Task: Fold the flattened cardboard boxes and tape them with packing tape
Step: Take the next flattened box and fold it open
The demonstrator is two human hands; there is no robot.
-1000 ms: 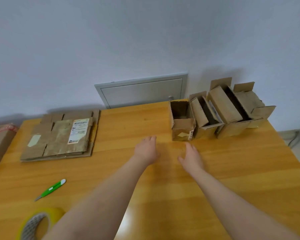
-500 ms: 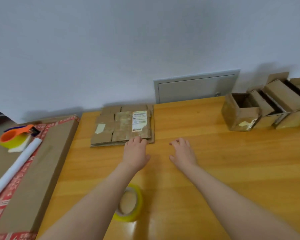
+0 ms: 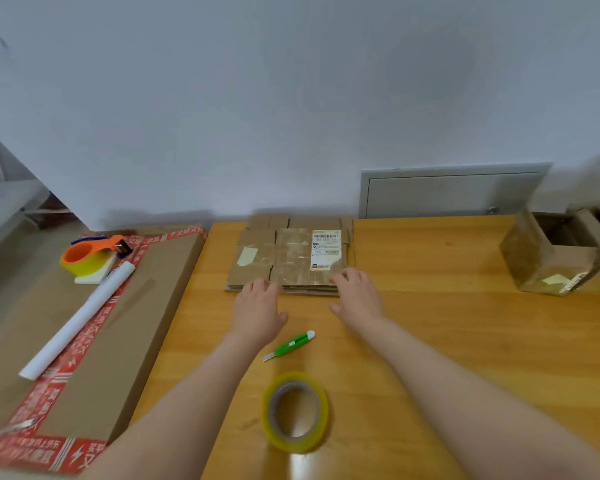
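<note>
A stack of flattened cardboard boxes (image 3: 291,258), the top one bearing a white shipping label, lies at the far side of the wooden table (image 3: 430,341). My left hand (image 3: 258,311) reaches its near left edge with fingers straight. My right hand (image 3: 357,297) lies at the near right corner, fingertips touching the top sheet. Neither hand holds anything. A roll of yellowish packing tape (image 3: 295,412) stands on the table near me. A green utility knife (image 3: 290,345) lies between the roll and my hands.
Folded open-topped boxes (image 3: 551,258) stand at the far right. Left of the table lies a large flat carton with red tape (image 3: 94,327), carrying an orange tape dispenser (image 3: 90,254) and a white paper roll (image 3: 77,318). A grey wall hatch (image 3: 451,192) is behind.
My view has swung left from the folded boxes to the flat stack. Both hands have moved forward to the stack's near edge, the right one arriving at its corner.
</note>
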